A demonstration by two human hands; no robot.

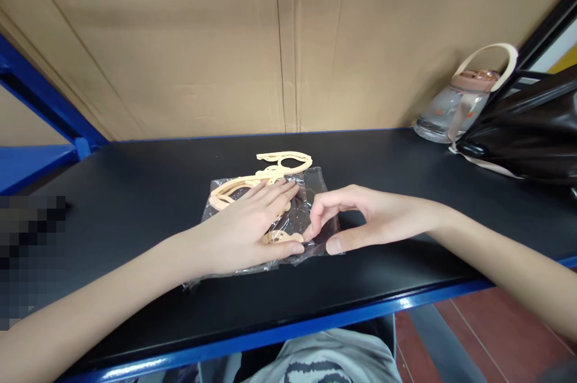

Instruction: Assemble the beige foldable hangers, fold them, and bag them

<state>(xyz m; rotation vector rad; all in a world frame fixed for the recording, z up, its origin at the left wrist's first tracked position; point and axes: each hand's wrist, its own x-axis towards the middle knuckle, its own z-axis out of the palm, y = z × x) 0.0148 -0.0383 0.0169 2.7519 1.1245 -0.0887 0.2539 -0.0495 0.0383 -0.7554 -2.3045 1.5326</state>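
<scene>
My left hand (252, 217) lies flat, fingers stretched out, over clear plastic bags (315, 190) and some cream plastic pieces that look like folding hangers. One cream hanger (295, 157) reaches out beyond the fingertips on the far side, partly on the bare tabletop. Under the thumb, a small curved end of a cream piece (283, 237) shows; the palm hides much of the rest. At the bags' right edge is my right hand (356, 217), its fingers bent and the thumb held apart from them. Its fingertips touch or nearly touch the plastic beside that curved end.
The black tabletop (148, 172) has a blue front edge (288, 329). A cardboard wall (202, 46) rises behind it. To the back right, a clear bottle with a pink lid (460, 100) leans beside a shiny black bag (532, 130). A blue frame (49, 94) borders the left.
</scene>
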